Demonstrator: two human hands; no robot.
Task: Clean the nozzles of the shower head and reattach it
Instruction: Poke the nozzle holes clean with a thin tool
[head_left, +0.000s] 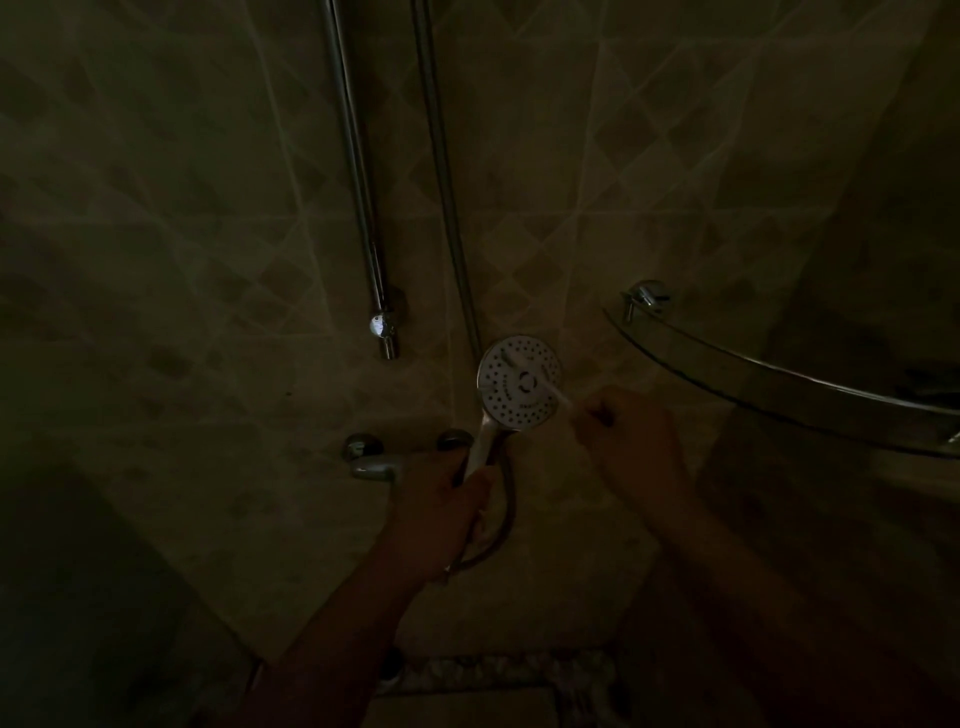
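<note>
The scene is very dim. A round white shower head (511, 400) with many dark nozzle holes faces me at the centre. My left hand (447, 506) grips its pale handle from below, and the hose loops down behind that hand. My right hand (631, 441), to the right of the head, is closed on a thin white brush (550, 388). The brush lies slanted across the nozzle face, with its far end near the upper left of the face.
A chrome slide rail (363, 208) and a hose (447, 182) run down the tiled wall above. The mixer tap (374, 465) sits to the left of my left hand. A curved glass corner shelf (779, 384) juts out at the right.
</note>
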